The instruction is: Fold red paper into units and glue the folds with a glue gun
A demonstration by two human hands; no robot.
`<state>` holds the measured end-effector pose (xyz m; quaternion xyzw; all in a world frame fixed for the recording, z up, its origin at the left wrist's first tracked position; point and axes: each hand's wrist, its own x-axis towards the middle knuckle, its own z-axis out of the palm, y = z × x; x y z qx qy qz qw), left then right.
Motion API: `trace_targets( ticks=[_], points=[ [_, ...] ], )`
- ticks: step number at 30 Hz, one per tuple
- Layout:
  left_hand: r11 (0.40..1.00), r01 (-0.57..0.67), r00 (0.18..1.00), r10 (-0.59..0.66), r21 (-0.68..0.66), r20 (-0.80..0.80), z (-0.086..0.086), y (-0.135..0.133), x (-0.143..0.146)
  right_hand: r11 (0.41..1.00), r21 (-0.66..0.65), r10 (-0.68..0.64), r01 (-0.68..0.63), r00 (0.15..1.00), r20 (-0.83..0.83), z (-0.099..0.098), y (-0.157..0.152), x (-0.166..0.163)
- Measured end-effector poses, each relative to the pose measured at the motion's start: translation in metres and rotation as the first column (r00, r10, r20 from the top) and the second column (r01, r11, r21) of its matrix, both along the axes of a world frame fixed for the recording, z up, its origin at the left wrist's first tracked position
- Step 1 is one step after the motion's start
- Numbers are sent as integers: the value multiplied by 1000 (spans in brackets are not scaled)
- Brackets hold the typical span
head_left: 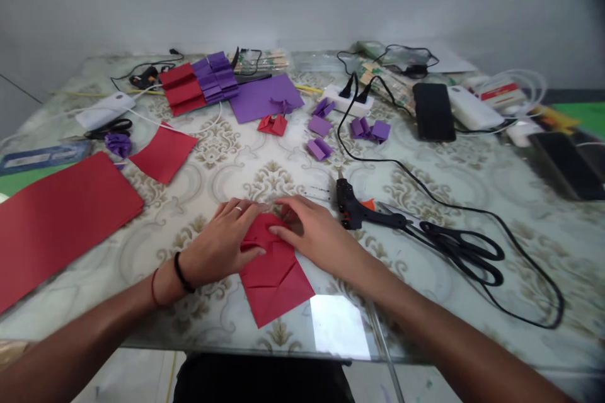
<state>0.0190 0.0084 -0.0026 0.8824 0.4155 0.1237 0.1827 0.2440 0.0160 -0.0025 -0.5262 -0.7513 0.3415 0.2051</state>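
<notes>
A creased sheet of red paper (276, 277) lies on the table in front of me, its far end bent up between my hands. My left hand (231, 233), with a ring on one finger, holds the left side of the paper, its thumb on top. From the right, my right hand (312, 227) grips the far edge, thumb over the paper and fingers curled beyond it. Some fingertips are hidden. Beside my right hand lie a black glue gun (352, 204) and black-handled scissors (458, 245).
A stack of red paper (70, 220) lies left, near a smaller red sheet (163, 154). Several folded purple pieces (320, 126) and a folded red piece (273, 125) sit farther back. A black cord (425, 192) loops right from a white power strip (350, 101). A phone (433, 112) lies beyond.
</notes>
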Motion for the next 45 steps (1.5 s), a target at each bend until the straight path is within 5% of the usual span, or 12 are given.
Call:
trace_targets(
  ticks=[7, 14, 20, 29, 37, 42, 45],
  points=[
    [983, -53, 970, 93, -178, 223, 9, 13, -12, 993, -103, 41, -53, 993, -109, 2, 10, -3],
    [823, -197, 901, 367, -532, 234, 26, 21, -19, 987, -154, -7, -35, 965, -262, 13, 4, 6],
    [779, -182, 868, 414, -600, 275, 25, 20, -20, 977, -211, -84, 20, 952, -296, 13, 2, 0],
    [759, -43, 892, 323, -649, 318, 20, 26, -34, 980, -190, -116, 64, 954, -275, 8, 2, 8],
    [782, -10, 901, 278, -623, 334, 25, 26, -38, 967, -255, -76, 0, 955, -288, 9, 0, 11],
    [788, -158, 726, 501, -595, 471, 19, 28, -40, 947, -312, -45, -73, 933, -356, 9, -1, 13],
    [779, -8, 576, 516, -627, 634, 18, 30, -43, 951, -308, -129, -7, 898, -420, 9, 0, 14]
  ],
)
